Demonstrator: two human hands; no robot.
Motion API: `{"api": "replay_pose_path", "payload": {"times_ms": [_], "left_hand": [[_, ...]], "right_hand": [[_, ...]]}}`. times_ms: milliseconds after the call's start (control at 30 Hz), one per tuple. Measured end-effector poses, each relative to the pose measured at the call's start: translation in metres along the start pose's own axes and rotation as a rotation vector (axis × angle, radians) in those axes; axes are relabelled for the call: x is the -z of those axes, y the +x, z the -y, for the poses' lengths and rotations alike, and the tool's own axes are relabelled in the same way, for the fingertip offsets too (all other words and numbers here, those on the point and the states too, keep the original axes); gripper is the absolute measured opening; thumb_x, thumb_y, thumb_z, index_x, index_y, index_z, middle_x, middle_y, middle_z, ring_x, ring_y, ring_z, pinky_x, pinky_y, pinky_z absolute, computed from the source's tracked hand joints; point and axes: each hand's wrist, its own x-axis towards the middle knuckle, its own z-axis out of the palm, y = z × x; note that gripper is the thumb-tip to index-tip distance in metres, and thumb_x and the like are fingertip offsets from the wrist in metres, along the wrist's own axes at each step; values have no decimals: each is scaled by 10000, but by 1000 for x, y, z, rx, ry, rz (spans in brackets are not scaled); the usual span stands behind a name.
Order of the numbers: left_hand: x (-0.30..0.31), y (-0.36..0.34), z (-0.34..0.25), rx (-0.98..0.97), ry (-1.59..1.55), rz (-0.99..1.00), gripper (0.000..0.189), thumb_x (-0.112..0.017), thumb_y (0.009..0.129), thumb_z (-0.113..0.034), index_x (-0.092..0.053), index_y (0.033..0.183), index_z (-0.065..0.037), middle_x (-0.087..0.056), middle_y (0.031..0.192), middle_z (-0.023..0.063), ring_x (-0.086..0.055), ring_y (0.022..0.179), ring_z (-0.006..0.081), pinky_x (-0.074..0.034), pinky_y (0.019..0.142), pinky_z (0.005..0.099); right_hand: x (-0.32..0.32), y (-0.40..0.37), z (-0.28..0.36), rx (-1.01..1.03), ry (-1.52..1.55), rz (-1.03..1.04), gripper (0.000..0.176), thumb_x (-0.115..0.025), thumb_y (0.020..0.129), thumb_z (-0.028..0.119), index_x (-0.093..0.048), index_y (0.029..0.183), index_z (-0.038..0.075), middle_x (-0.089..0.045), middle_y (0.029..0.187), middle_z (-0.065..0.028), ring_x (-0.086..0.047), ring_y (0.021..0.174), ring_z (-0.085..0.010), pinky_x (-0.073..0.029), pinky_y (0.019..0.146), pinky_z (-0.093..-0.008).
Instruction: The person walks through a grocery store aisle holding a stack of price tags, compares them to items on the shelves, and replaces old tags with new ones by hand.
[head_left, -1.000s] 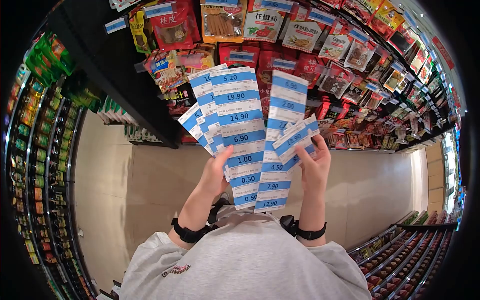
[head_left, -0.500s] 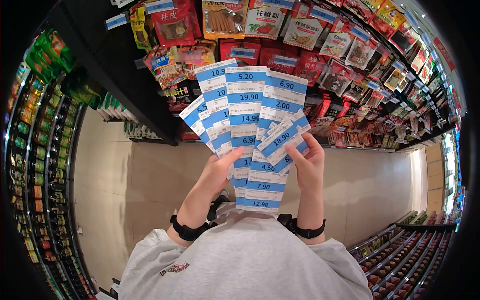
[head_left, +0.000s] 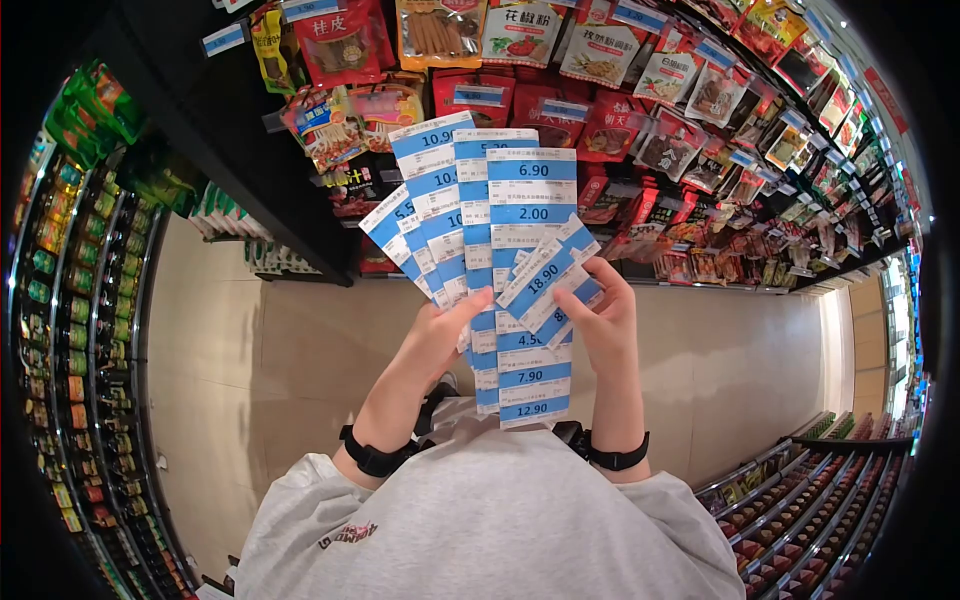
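Observation:
Several long blue-and-white strips of price labels (head_left: pixel 532 214) are fanned out in front of my body. My left hand (head_left: pixel 447 328) pinches the left and middle strips from below, thumb on top. In my right hand (head_left: pixel 601 308) are the right strip and some shorter label pieces (head_left: pixel 543 278) marked 18.90, which lie at an angle across it under my thumb. The right strip overlaps the middle one, and its lower end hangs down near my shirt. Fingers under the labels are mostly hidden.
A rack of hanging spice packets (head_left: pixel 597 45) stands just ahead, with price tags on its hooks. Shelves of jars (head_left: pixel 75 330) line the left. More low shelves (head_left: pixel 820 510) are at the lower right. Pale floor tiles (head_left: pixel 720 350) lie below.
The right strip and the short labels have moved left with my right hand, so the strip now stands more upright and covers much of the middle strip.

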Motion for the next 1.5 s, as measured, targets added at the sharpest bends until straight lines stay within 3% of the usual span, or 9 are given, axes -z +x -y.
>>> {"api": "replay_pose_path", "payload": {"times_ms": [400,733,933,1000,1133,1200,1333,1500], "left_hand": [[9,3,9,-16,-146,17,430,-520,870,-222,-410,1203,28,-495,1170,107,-471,1068,198,-397,866,319],[9,3,11,-49,-75,37,354,-549,847,-144,-472,1150,23,-523,1133,99,-499,1023,170,-408,843,294],[13,9,17,-281,149,-100,272,-535,818,-53,-520,1077,30,-572,1039,90,-540,931,145,-429,788,272],[16,10,16,-310,236,-122,251,-534,814,-45,-533,1055,24,-577,1022,85,-543,915,136,-432,772,267],[13,6,12,-308,221,-140,251,-539,815,-59,-535,1053,21,-577,1023,87,-543,912,138,-431,770,264],[17,6,13,-239,181,-177,253,-539,819,-72,-534,1054,22,-576,1023,87,-541,919,144,-430,775,265],[12,9,14,-267,217,-210,286,-522,821,-31,-488,1097,33,-559,1050,105,-549,928,167,-454,768,287],[15,6,13,-227,193,-206,301,-517,827,-34,-471,1119,24,-548,1068,108,-542,942,169,-455,768,287]], "right_hand": [[3,-7,5,46,-124,-79,307,-596,726,-64,-522,1024,-58,-612,888,-85,-588,778,-106,-475,683,-215],[8,-9,1,-33,121,-87,288,-594,733,-59,-525,1012,-49,-606,894,-83,-588,780,-107,-475,681,-214],[8,-10,-1,-69,176,-30,292,-592,733,-63,-523,1016,-49,-599,919,-78,-584,794,-108,-472,692,-215],[8,-10,1,3,15,-113,290,-590,737,-63,-521,1019,-48,-596,932,-81,-583,796,-107,-471,682,-212],[26,-8,0,22,70,-232,314,-578,755,-56,-496,1058,-45,-593,944,-82,-584,796,-104,-469,673,-208],[35,-9,4,51,271,-261,336,-565,773,-41,-466,1094,-41,-593,947,-85,-589,797,-109,-475,671,-215],[50,-8,13,7,351,-206,370,-534,807,-9,-393,1148,-41,-560,1025,-124,-580,885,-151,-482,737,-260],[47,-11,12,8,345,-218,363,-532,806,-3,-391,1139,-40,-558,1028,-125,-582,886,-155,-482,751,-265]]}}
